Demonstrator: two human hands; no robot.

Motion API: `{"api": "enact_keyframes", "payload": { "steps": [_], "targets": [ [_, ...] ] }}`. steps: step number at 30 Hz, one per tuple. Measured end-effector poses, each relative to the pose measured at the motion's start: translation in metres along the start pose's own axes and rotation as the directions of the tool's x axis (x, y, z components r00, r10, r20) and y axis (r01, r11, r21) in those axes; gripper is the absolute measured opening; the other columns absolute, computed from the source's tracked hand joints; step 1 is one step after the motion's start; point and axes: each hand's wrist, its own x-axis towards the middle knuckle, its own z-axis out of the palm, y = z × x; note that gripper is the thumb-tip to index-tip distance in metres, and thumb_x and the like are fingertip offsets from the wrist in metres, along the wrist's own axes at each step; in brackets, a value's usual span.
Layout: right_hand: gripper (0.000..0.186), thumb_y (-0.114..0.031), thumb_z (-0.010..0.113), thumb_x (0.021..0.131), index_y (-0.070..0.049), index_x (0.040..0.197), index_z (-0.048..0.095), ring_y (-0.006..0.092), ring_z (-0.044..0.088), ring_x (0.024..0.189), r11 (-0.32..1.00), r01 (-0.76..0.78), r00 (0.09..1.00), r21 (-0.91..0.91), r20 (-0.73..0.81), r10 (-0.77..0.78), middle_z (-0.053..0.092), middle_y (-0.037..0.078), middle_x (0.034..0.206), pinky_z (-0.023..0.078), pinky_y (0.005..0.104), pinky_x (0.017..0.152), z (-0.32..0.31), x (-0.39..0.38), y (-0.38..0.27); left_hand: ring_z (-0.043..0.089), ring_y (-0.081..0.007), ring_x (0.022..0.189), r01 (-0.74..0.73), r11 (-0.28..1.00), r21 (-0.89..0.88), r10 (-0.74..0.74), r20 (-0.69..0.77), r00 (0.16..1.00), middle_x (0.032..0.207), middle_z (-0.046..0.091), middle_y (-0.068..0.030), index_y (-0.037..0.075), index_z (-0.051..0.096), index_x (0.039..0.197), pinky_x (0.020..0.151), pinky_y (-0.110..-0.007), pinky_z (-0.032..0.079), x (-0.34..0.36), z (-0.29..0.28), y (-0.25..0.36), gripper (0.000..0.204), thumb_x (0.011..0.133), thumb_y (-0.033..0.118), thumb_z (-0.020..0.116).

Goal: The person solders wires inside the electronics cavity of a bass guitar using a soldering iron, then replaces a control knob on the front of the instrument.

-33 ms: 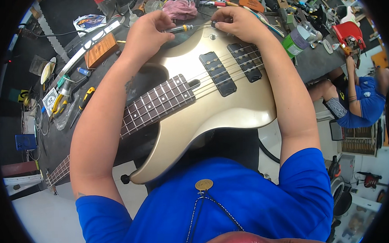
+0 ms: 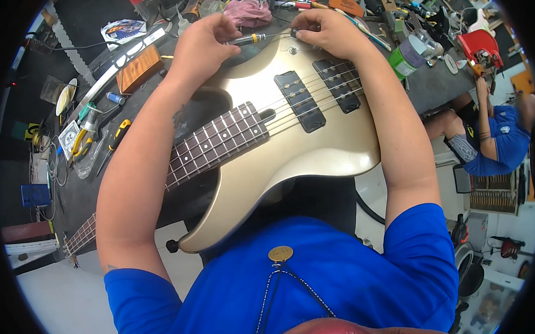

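A gold bass guitar (image 2: pixel 250 173) with a dark fretboard (image 2: pixel 219 136) lies across the bench edge in front of me. Two black pickups sit under its strings, the nearer one (image 2: pixel 300 101) toward the neck. My left hand (image 2: pixel 211 42) is closed around a small screwdriver (image 2: pixel 251 39) with a silver, yellow-banded handle. Its thin shaft points right, to the far edge of the body. There my right hand (image 2: pixel 320 32) pinches a small dark control knob (image 2: pixel 294 32), partly covered by the fingers. A bare metal post (image 2: pixel 293 50) stands beside the knob.
A pink cloth (image 2: pixel 247 13) lies beyond my hands. Left on the bench are a wooden block (image 2: pixel 140 69), a yellow-black screwdriver (image 2: pixel 121 134) and pliers (image 2: pixel 83 145). A green-labelled tub (image 2: pixel 402 62) stands right. Another person (image 2: pixel 502 138) in blue sits at far right.
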Motion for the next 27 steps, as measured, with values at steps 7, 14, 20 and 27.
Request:
{"api": "enact_keyframes", "payload": {
  "steps": [7, 14, 20, 27],
  "targets": [
    [0.025, -0.023, 0.072, 0.094, -0.007, 0.114, 0.075, 0.0202, 0.07, 0.092, 1.0, -0.016, 1.0, -0.005, -0.01, 0.016, 0.077, 0.008, 0.1, 0.055, 0.0349, 0.084, 0.001, -0.002, 0.004, 0.071, -0.0208, 0.112, 0.022, 0.995, 0.095, -0.027, 0.048, 0.998, 0.117, 0.076, -0.0088, 0.003, 0.064, 0.116, 0.096, -0.035, 0.054, -0.006, 0.003, 0.011, 0.031, 0.088, 0.006, 0.075],
    [0.026, -0.023, 0.072, 0.094, -0.007, 0.115, 0.074, 0.0203, 0.071, 0.093, 0.999, -0.007, 1.0, -0.039, -0.001, 0.007, 0.076, 0.009, 0.101, 0.056, 0.0349, 0.085, 0.0, 0.0, 0.001, 0.071, -0.0229, 0.113, 0.086, 0.996, -0.023, -0.082, 0.142, 0.986, 0.117, 0.074, -0.0098, 0.005, 0.067, 0.121, 0.097, -0.036, 0.054, -0.003, 0.008, -0.002, 0.029, 0.092, 0.007, 0.071],
    [0.026, -0.023, 0.072, 0.094, -0.007, 0.115, 0.074, 0.0199, 0.07, 0.092, 1.0, -0.001, 1.0, -0.012, -0.003, 0.001, 0.076, 0.009, 0.101, 0.056, 0.0348, 0.084, 0.0, 0.0, 0.003, 0.07, -0.0216, 0.111, -0.079, 0.996, 0.038, 0.076, 0.07, 0.995, 0.114, 0.075, -0.0083, 0.004, 0.069, 0.116, 0.097, -0.035, 0.054, -0.002, 0.008, -0.003, 0.026, 0.091, 0.007, 0.075],
    [0.025, -0.022, 0.072, 0.095, -0.007, 0.114, 0.074, 0.0192, 0.07, 0.09, 0.999, -0.003, 1.0, -0.036, -0.008, 0.003, 0.074, 0.008, 0.099, 0.056, 0.0342, 0.083, 0.0, -0.002, -0.001, 0.071, -0.0204, 0.107, -0.051, 0.997, 0.056, 0.05, 0.019, 0.999, 0.108, 0.076, -0.0073, 0.005, 0.072, 0.112, 0.093, -0.034, 0.054, -0.005, 0.008, 0.001, 0.027, 0.086, 0.009, 0.08]
  ]
}}
